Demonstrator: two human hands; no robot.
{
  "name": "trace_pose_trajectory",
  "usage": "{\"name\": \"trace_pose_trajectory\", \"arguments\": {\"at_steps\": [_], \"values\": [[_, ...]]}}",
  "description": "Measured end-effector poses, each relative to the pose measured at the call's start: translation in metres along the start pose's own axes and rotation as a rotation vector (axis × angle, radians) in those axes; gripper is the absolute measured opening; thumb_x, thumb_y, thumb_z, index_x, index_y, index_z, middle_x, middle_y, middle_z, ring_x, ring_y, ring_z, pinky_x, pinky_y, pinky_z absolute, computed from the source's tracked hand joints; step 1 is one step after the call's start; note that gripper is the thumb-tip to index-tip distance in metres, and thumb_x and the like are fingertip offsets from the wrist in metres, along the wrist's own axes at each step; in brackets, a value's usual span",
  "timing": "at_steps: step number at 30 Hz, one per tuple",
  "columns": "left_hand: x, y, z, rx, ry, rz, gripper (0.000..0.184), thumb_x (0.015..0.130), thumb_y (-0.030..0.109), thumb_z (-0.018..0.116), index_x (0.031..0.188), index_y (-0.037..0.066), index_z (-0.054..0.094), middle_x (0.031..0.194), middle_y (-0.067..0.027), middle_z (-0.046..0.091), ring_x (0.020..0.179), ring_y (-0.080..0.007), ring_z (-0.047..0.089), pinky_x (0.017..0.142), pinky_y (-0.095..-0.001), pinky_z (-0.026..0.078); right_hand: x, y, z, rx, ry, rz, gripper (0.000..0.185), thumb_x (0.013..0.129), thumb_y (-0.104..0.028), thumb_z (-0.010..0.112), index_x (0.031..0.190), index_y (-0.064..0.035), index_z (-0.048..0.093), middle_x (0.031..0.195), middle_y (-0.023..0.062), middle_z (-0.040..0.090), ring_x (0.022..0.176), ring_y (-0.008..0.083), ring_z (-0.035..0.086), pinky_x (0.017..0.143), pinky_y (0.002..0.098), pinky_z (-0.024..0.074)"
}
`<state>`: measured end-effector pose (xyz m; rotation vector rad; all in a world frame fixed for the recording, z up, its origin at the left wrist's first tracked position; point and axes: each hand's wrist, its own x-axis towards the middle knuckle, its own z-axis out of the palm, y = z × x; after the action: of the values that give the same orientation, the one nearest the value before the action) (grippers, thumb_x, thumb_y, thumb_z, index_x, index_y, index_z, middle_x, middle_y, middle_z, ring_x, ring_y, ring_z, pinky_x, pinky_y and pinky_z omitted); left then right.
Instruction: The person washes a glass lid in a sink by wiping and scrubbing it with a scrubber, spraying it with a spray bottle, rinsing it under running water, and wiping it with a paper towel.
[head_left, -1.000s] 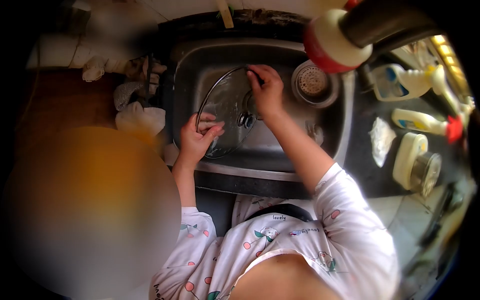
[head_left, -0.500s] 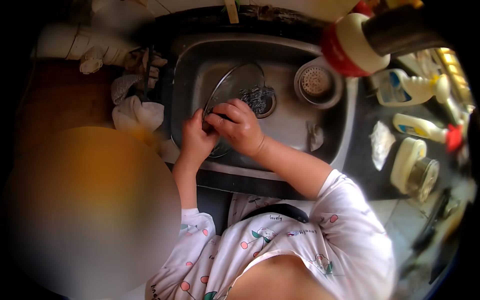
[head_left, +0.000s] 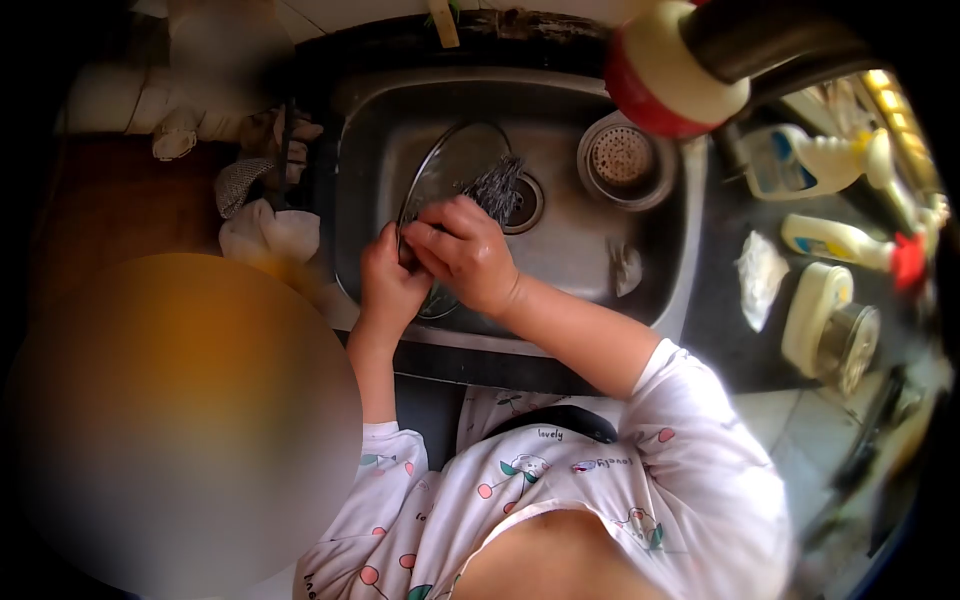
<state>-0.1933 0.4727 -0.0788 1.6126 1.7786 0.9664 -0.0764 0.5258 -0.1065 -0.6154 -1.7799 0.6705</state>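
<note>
Left hand (head_left: 390,283) grips a glass lid (head_left: 446,163); right hand (head_left: 464,254) curls against it, hold unclear, seemingly scrubbing; the next stroke needs steadiness.

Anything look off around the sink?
Pale scrap lies loose in the sink, right of the drain, like stray debris; can't tell what it is. The tilted lid is in the left hand, so not odd.

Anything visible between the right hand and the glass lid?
Nothing visible. The right hand is already at the glass lid, close against the left hand, which grips the lid's edge. The right hand's underside is hidden, so I can't rule out something beneath it.
</note>
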Motion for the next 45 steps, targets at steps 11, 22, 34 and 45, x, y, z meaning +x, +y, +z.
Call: {"name": "trace_pose_trajectory", "arguments": {"at_steps": [11,22,34,45], "values": [[-0.002,-0.005,0.007,0.011,0.006,0.04,0.025,0.066,0.001,0.067,0.08,-0.001,0.046,0.064,-0.0161,0.058,0.06,-0.0238,0.063,0.052,-0.0272,0.046,-0.008,-0.011,-0.007,0.092,0.032,0.167,0.019,0.059,-0.001,0.068,0.076,-0.0066,0.063,0.079,0.007,0.057,0.069,0.0262,0.054,0.06,0.034,0.0453],[-0.028,-0.026,0.019,-0.309,-0.043,-0.108,0.02,0.078,-0.006,0.06,0.085,-0.002,0.043,0.081,-0.0173,0.065,0.074,-0.0192,0.065,0.066,-0.0266,0.054,0.023,0.08,-0.019,0.17,0.354,0.726,0.013,0.071,-0.012,0.069,0.077,0.0003,0.067,0.07,0.0104,0.065,0.063,0.0151,0.06,0.058,0.0273,0.047],[-0.051,-0.047,0.029,-0.384,-0.012,-0.086,0.02,0.078,-0.005,0.062,0.089,-0.004,0.045,0.085,-0.0185,0.064,0.078,-0.0232,0.066,0.07,-0.0294,0.054,0.035,0.106,-0.047,0.215,-0.138,0.523,0.018,0.075,-0.013,0.063,0.092,-0.0068,0.066,0.078,0.0152,0.061,0.075,0.0282,0.059,0.069,0.0346,0.0466],[0.03,0.011,0.003,-0.002,-0.131,-0.158,0.017,0.07,-0.001,0.065,0.084,-0.001,0.055,0.072,0.0005,0.059,0.072,-0.0026,0.051,0.061,-0.0197,0.043,0.019,0.005,-0.023,0.071,-0.064,0.215,0.021,0.067,-0.006,0.066,0.088,-0.0038,0.063,0.079,0.0113,0.056,0.074,0.0299,0.054,0.064,0.0373,0.0455]]}}
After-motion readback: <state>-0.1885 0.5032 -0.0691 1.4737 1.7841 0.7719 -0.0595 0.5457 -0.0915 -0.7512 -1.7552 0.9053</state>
